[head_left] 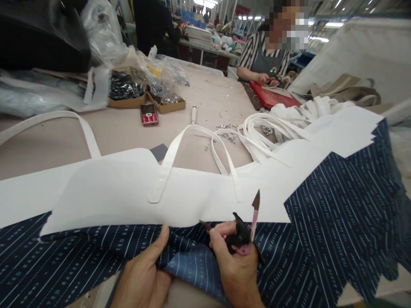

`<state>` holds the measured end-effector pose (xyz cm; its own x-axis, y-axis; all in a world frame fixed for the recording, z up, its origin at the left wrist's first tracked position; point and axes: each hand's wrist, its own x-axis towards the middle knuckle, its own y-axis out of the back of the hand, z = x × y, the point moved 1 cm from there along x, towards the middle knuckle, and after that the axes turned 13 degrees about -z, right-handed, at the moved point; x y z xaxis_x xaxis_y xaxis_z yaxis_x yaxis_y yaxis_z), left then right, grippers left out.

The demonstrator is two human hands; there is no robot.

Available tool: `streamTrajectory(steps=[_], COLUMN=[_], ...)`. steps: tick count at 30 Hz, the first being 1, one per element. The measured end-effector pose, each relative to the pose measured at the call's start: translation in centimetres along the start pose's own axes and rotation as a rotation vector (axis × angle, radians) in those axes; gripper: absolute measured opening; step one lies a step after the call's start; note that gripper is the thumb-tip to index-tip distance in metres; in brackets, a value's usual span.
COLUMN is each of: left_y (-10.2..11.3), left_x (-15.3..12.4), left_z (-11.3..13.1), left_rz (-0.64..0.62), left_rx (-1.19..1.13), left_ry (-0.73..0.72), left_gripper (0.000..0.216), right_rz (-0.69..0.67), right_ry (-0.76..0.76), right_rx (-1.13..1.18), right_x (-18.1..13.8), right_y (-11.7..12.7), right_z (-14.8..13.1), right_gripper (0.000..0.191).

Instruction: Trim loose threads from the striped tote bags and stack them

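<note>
Trimming along the bag's (128, 192) lower edge, where the white panel meets the navy cloth (337, 214). The right hand (236, 267), just below that edge, has its fingers curled tight around the snips (245, 235), with the 2 blades spread wide and 1 tip poking up over the white. The left hand (141, 273), also just below the edge, lays its thumb flat on the navy cloth. Its other fingers are hidden, so I cannot tell if they pinch. My read: any cut here calls for taut cloth and blades clear of the seam. Beyond the bag lies a phone (149, 114).
</note>
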<state>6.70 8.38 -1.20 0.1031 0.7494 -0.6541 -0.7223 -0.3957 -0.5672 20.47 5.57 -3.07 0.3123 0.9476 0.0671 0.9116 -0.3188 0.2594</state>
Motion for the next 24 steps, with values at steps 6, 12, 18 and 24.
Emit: streamTrajectory(steps=[6, 12, 18, 24], left_y=[-0.3, -0.3, -0.4, -0.3], left_x=[-0.2, -0.2, -0.3, -0.5], left_z=[0.1, 0.4, 0.5, 0.3], left_rz=[-0.015, -0.008, 0.001, 0.009], left_rx=[0.006, 0.05, 0.053, 0.052], left_ry=[-0.019, -0.012, 0.002, -0.03], left_gripper=[0.038, 0.032, 0.026, 0.032], right_rz=[-0.066, -0.049, -0.053, -0.032], right_ry=[-0.056, -0.095, -0.09, -0.098], right_rx=[0.161, 0.294, 0.244, 0.206], right_x=[-0.3, -0.2, -0.2, -0.3], right_y=[0.6, 1.2, 1.0, 0.3], right_z=[0.9, 1.2, 1.0, 0.9], right_gripper=[0.02, 0.02, 0.02, 0.022])
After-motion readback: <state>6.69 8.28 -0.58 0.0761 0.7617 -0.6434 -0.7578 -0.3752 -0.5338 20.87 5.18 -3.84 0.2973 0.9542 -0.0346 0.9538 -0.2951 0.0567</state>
